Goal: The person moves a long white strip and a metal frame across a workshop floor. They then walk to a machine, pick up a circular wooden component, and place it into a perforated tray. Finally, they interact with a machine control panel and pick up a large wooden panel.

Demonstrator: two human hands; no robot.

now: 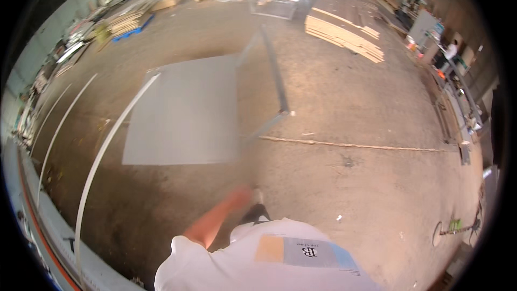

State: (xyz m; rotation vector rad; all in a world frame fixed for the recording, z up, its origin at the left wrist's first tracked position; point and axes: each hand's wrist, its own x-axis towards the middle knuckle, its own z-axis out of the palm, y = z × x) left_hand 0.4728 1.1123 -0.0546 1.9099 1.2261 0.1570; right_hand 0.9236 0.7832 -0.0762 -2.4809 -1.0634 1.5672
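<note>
My left hand (240, 197) reaches forward from the lower middle, smeared by motion. Whether its fingers are open or closed does not show, and I see nothing clearly held in it. The nearest large thing is a flat grey panel (183, 113), beyond the hand and to its left. Along the panel's right side, a grey metal frame (276, 75) stands out with a bent corner shape, partly blurred. A long white strip (116, 124) runs past the panel's left edge toward me. My right hand is out of view.
Stacked boards (344, 35) lie on the floor at the far right. Another board stack (129, 21) rests on a blue pallet (134, 30) at the far left. A floor seam (350, 145) crosses rightward. A person (450, 51) is at the right wall, near cluttered materials.
</note>
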